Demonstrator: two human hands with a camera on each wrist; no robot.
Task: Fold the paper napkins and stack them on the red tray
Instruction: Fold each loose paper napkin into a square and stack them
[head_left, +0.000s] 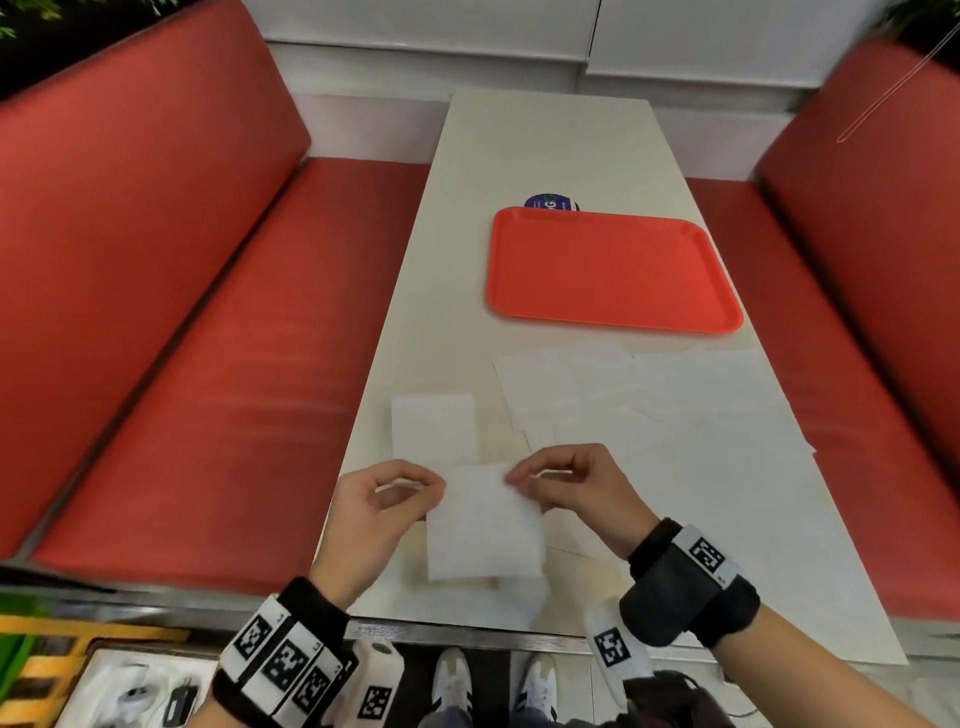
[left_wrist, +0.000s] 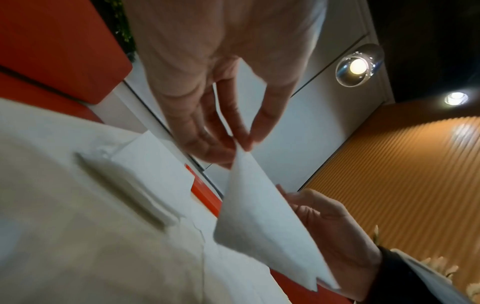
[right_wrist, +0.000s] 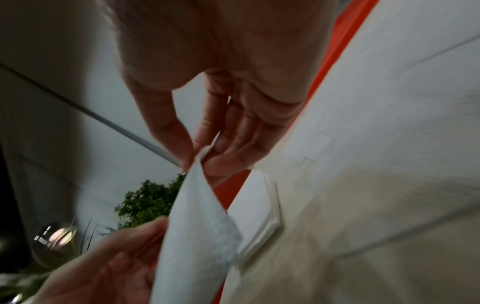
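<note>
Head view: wristbands with black-and-white markers (head_left: 283, 662) sit nearest the camera, above two white shoes (head_left: 488, 680) on the floor. Just beyond them the left hand (head_left: 382, 506) and right hand (head_left: 566, 486) each pinch an upper corner of one white napkin (head_left: 483, 525), held over the near edge of the desk (head_left: 545, 140). On the desk just past the left hand lies a folded napkin (head_left: 434, 426); to the right, several unfolded napkins (head_left: 660, 405) overlap one another. Farther off lies the red tray (head_left: 613, 270), with a dark round sticker (head_left: 550, 202) showing at its far edge. Red bench seats (head_left: 197, 291) flank the desk on both sides. Left wrist view: thumb and forefinger of the left hand (left_wrist: 221, 115) close on the top corner of the napkin (left_wrist: 262, 224), which hangs as a sheet; the right hand (left_wrist: 335, 224) shows behind it, the folded napkin (left_wrist: 122, 181) lies on the desk (left_wrist: 52, 236), and two ceiling lamps (left_wrist: 358, 65) shine above. Right wrist view: the right hand (right_wrist: 221, 115) clamps thumb against fingers on the napkin (right_wrist: 197, 236) at its corner; the left hand (right_wrist: 109, 265) is at the sheet's other side, though its contact is blurred here. A green plant (right_wrist: 150, 199) stands beyond.
</note>
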